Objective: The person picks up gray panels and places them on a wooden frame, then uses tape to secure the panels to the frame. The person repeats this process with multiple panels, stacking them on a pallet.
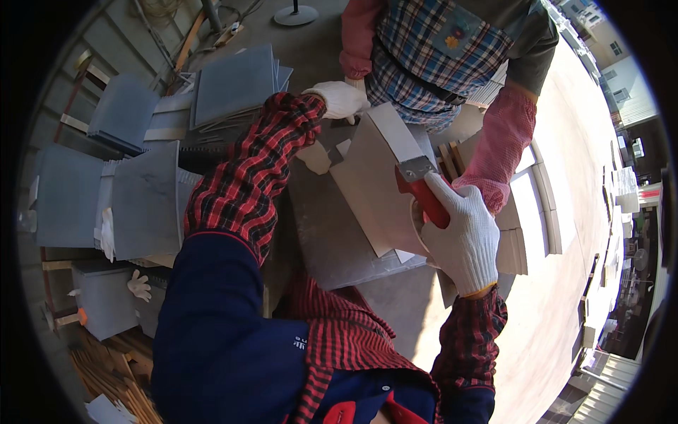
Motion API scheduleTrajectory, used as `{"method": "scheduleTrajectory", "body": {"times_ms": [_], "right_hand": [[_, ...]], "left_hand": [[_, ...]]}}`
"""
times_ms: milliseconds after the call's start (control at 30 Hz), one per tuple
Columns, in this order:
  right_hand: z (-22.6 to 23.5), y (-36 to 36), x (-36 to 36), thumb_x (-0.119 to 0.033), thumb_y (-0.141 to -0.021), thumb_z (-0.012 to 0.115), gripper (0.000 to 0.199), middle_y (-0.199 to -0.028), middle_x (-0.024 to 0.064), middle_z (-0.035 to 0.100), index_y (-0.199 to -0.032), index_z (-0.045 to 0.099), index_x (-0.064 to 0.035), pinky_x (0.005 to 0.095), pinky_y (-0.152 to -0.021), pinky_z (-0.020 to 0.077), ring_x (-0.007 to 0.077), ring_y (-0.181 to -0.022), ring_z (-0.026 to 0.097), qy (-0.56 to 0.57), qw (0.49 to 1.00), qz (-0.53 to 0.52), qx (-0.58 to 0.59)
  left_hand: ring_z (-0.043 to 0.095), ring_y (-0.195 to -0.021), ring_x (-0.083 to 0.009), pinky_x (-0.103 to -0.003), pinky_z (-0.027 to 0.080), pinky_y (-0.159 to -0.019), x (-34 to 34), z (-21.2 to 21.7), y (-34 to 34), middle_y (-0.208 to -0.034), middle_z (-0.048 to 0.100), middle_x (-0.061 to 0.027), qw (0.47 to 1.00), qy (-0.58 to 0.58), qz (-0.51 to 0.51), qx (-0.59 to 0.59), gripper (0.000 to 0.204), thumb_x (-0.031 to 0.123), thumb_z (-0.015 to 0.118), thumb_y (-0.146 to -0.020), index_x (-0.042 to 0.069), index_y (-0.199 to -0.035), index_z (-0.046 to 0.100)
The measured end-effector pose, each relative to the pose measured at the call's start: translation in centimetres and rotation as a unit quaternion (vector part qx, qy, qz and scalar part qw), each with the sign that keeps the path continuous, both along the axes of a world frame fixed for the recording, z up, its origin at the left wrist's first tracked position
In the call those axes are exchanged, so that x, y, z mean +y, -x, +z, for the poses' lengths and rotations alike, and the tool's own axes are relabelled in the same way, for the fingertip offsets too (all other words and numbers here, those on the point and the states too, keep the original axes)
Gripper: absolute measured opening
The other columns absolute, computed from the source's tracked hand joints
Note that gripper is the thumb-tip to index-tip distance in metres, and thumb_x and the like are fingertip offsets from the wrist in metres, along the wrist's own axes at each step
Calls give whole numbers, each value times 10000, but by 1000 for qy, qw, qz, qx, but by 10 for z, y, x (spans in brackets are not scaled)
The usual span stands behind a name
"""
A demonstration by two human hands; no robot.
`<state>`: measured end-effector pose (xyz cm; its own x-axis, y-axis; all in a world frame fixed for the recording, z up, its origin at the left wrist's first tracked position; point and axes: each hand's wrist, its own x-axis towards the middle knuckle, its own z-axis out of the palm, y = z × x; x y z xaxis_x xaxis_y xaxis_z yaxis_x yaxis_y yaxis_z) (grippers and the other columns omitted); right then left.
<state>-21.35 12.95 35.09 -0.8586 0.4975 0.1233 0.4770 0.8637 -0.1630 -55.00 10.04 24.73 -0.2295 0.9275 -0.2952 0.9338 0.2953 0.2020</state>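
Observation:
My right hand (462, 237), in a white knitted glove, is closed around the red handle of a scraper (431, 201). The scraper's wide metal end lies against the near right edge of a thick grey block or stack of slabs (371, 180). This block stands tilted on a grey work surface (321, 233). My left hand (339, 99), gloved too, reaches to the block's far left corner. Its fingertips are partly hidden, so their grip cannot be made out. A small pale scrap (314, 157) lies left of the block.
Across from me stands a person in a checked apron (438, 49) with pink sleeves (505, 141), close to the block. Stacks of grey slabs (233, 85) fill the left side. Pale slabs (551, 205) stand at right. Wooden strips (113, 374) lie at lower left.

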Motion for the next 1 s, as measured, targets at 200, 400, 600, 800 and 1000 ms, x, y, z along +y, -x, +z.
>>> {"method": "scheduleTrajectory", "body": {"times_ms": [200, 400, 600, 800, 1000], "right_hand": [[-3, 5, -5, -294, -829, 747, 478, -1021, 165, 655, -1293, 653, -234, 428, -674, 563, 324, -854, 703, -16, 1000, -12, -7], [-5, 1, -2, -322, -842, 746, 489, -1064, 169, 653, -1316, 645, -251, 422, -693, 575, 332, -863, 713, -23, 1000, -20, -2], [-9, 1, -6, -346, -821, 774, 484, -1037, 124, 646, -1288, 660, -292, 436, -685, 570, 324, -826, 705, -18, 999, -26, 20], [-13, 9, -18, -336, -807, 781, 458, -960, 100, 656, -1252, 680, -296, 430, -690, 563, 312, -814, 701, -40, 998, -39, 42], [-13, 1, -9, -328, -818, 762, 423, -966, 130, 660, -1232, 693, -279, 424, -636, 556, 317, -747, 702, -10, 999, -20, 36]], "left_hand": [[680, -786, -306, -430, 477, -703, 4, -36, 7, -1041, 717, -127, 977, 83, 120, -155, 452, 442, 422, -959, 128, -1223, 611], [627, -1176, -333, -444, 496, -1000, -18, -79, -33, -1337, 633, -92, 982, 154, 82, -70, 509, 476, 558, -891, 261, -1351, 597], [534, -1274, -404, -447, 463, -1052, -51, -84, -53, -1447, 520, -198, 782, -572, 232, -91, 646, 211, 631, -883, 229, -1495, 422], [451, -1352, -361, -429, 367, -1111, -92, -162, -136, -1561, 369, -223, 975, -206, 38, 69, 691, 149, 552, -874, 13, -1524, 360], [548, -1291, -345, -461, 444, -1075, -190, -166, -128, -1429, 573, -119, 927, 316, -116, -168, 488, 290, 484, -925, 206, -1395, 586]]}}
